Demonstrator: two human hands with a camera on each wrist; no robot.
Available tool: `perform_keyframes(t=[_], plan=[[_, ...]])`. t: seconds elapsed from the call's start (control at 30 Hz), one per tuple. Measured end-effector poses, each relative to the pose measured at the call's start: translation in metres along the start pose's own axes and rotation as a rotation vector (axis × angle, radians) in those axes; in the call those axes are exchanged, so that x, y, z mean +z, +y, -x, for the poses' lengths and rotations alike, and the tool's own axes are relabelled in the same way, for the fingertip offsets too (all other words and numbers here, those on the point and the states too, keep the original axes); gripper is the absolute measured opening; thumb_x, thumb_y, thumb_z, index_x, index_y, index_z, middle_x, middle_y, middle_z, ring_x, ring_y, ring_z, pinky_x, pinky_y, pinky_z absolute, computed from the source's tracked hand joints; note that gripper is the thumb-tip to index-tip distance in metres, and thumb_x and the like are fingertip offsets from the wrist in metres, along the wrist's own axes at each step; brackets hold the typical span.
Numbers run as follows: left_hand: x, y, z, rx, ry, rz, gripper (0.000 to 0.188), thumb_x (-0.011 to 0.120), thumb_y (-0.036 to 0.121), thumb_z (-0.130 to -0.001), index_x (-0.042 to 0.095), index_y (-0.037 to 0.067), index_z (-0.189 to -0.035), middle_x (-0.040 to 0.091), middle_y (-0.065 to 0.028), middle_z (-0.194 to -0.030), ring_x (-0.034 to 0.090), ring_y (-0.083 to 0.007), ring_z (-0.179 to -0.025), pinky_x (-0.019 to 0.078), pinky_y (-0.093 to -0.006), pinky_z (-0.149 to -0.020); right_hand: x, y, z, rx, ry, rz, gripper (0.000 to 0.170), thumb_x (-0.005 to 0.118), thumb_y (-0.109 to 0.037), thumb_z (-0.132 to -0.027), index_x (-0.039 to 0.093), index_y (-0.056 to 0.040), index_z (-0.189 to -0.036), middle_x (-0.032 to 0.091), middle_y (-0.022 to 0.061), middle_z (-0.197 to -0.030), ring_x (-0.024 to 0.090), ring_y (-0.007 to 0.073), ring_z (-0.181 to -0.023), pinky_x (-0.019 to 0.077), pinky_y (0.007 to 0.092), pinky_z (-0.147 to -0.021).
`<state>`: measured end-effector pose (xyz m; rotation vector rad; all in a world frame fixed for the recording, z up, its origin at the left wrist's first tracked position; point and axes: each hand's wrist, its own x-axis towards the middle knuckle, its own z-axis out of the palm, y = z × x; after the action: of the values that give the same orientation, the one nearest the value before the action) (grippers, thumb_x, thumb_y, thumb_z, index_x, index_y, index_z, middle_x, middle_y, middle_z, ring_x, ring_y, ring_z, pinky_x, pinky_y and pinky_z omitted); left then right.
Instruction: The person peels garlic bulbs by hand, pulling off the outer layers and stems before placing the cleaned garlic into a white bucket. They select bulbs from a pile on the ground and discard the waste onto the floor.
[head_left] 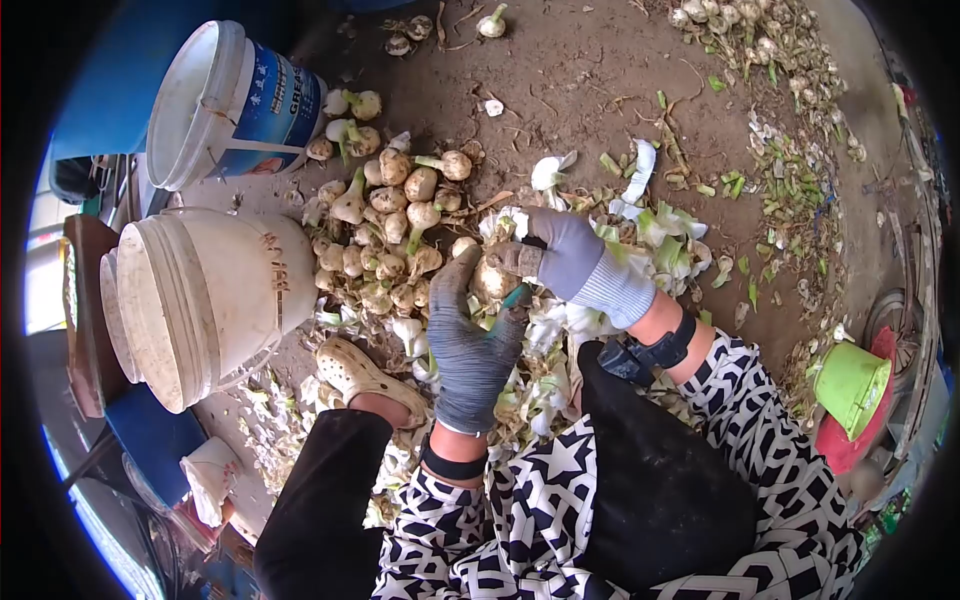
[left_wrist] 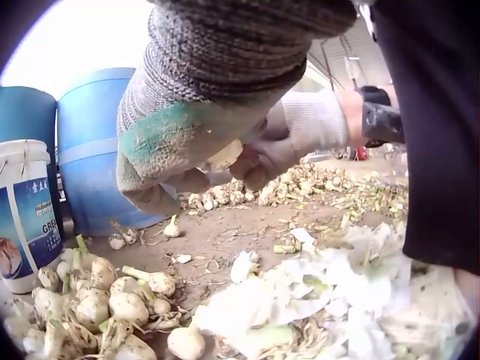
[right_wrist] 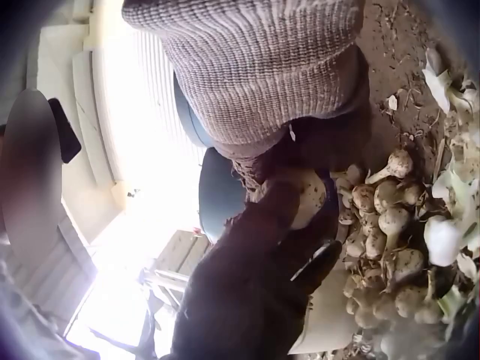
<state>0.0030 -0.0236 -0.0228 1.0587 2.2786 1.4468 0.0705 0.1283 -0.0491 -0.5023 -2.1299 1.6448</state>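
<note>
The left hand (head_left: 470,345) in a dark grey knit glove and the right hand (head_left: 570,255) in a paler one have their fingers curled round a round, dirt-specked, whitish garlic bulb (head_left: 493,280). At its ten o'clock lie more soil-stained bulbs (head_left: 388,200); at nine, a cream plastic bucket (head_left: 240,290).

The held bulb (head_left: 492,280) is pale and rounded, with brown dirt specks on its skin. It is off the ground, partly covered, and lies well apart from the cream bucket (head_left: 245,290); whether its stem is cut seems hard to tell. Just beside the bucket, between it and the held bulb, lies the heap (head_left: 390,200): off-white bulbs, soil-stained, packed against one another and tipped at various angles, several with pale green stem stubs. Farther from the bucket than the heap, white peels (head_left: 670,225) lie loose and crumpled on the ground.
</note>
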Motion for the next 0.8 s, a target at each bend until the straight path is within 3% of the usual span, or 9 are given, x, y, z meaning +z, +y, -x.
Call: perform_keyframes(t=[0.3,0.37,0.43,0.5,0.53,0.63,0.67,0.77,0.8], plan=[[-0.012,0.032,-0.005,-0.691,0.009,1.050,0.042,0.059,0.022,-0.091,0.049,0.001,-0.125,0.062,-0.0133,-0.106,0.064,-0.0239,-0.093,0.0535,-0.0391,-0.086,-0.013,-0.017,0.012,0.059,-0.016,-0.222,0.014,0.063,-0.011,-0.090,0.067,-0.0001,-0.098,0.067,0.0052,-0.078,0.061,0.0107,-0.070,0.0500,0.0271,-0.065],[-0.019,0.022,-0.009,-0.938,-0.103,1.567,0.034,0.056,0.022,-0.092,0.051,0.004,-0.121,0.064,-0.0112,-0.100,0.066,-0.0269,-0.082,0.0557,-0.0443,-0.078,-0.020,-0.017,0.017,0.428,-0.322,-0.556,0.015,0.063,-0.010,-0.090,0.067,0.0002,-0.100,0.068,0.0053,-0.079,0.062,0.0095,-0.067,0.0514,0.0256,-0.063],[-0.025,0.009,-0.012,-0.965,-0.203,1.469,0.033,0.051,0.028,-0.094,0.052,0.005,-0.119,0.065,-0.0097,-0.099,0.065,-0.0260,-0.077,0.0554,-0.0420,-0.072,-0.021,-0.029,0.019,0.491,-0.436,-0.871,0.016,0.065,-0.013,-0.089,0.067,-0.0009,-0.099,0.067,0.0026,-0.080,0.062,0.0083,-0.065,0.0506,0.0235,-0.060],[-0.028,-0.003,-0.019,-0.017,-0.264,-0.281,0.036,0.045,0.033,-0.097,0.053,0.004,-0.116,0.066,-0.0089,-0.095,0.065,-0.0242,-0.074,0.0528,-0.0356,-0.070,-0.011,-0.014,0.018,0.255,-0.358,-0.750,0.016,0.065,-0.015,-0.089,0.067,-0.0014,-0.097,0.067,0.0021,-0.079,0.061,0.0084,-0.064,0.0495,0.0226,-0.058],[-0.022,-0.014,-0.022,-0.343,-0.193,0.188,0.043,0.040,0.037,-0.099,0.056,0.001,-0.117,0.067,-0.0095,-0.095,0.064,-0.0217,-0.075,0.0498,-0.0296,-0.071,-0.006,-0.010,0.019,0.257,-0.356,-0.752,0.016,0.065,-0.015,-0.089,0.067,-0.0014,-0.097,0.067,0.0021,-0.079,0.061,0.0084,-0.064,0.0495,0.0226,-0.058],[-0.027,0.001,-0.032,-0.669,0.000,0.313,0.049,0.037,0.039,-0.101,0.058,-0.002,-0.117,0.066,-0.0109,-0.102,0.061,-0.0209,-0.081,0.0481,-0.0297,-0.075,-0.002,-0.012,0.016,0.396,-0.274,-0.928,0.018,0.065,-0.017,-0.090,0.068,-0.0011,-0.098,0.067,0.0023,-0.081,0.062,0.0084,-0.067,0.0499,0.0230,-0.059],[-0.028,0.023,-0.024,-0.629,-0.002,0.278,0.061,0.032,0.048,-0.101,0.060,-0.005,-0.116,0.065,-0.0125,-0.107,0.058,-0.0185,-0.087,0.0477,-0.0300,-0.077,-0.008,-0.023,0.012,0.546,-0.344,-0.877,0.018,0.065,-0.017,-0.090,0.068,-0.0011,-0.097,0.067,0.0027,-0.083,0.062,0.0081,-0.068,0.0499,0.0233,-0.060],[-0.022,0.012,0.010,0.077,-0.055,-0.302,0.051,0.058,-0.004,-0.081,0.048,0.000,-0.131,0.057,-0.0222,-0.120,0.059,-0.0336,-0.102,0.0498,-0.0360,-0.086,0.005,-0.005,0.012,0.608,-0.445,-0.617,0.015,0.060,-0.014,-0.092,0.067,-0.0012,-0.094,0.067,0.0029,-0.082,0.061,0.0085,-0.068,0.0504,0.0241,-0.062],[-0.026,0.023,0.009,-0.203,-0.160,-0.091,0.079,0.057,-0.021,-0.063,0.043,0.006,-0.136,0.051,-0.0248,-0.126,0.057,-0.0401,-0.106,0.0494,-0.0398,-0.089,0.012,0.003,0.016,0.383,-0.380,-0.625,0.015,0.058,-0.014,-0.092,0.066,-0.0014,-0.094,0.065,0.0033,-0.078,0.059,0.0107,-0.061,0.0494,0.0257,-0.056]])
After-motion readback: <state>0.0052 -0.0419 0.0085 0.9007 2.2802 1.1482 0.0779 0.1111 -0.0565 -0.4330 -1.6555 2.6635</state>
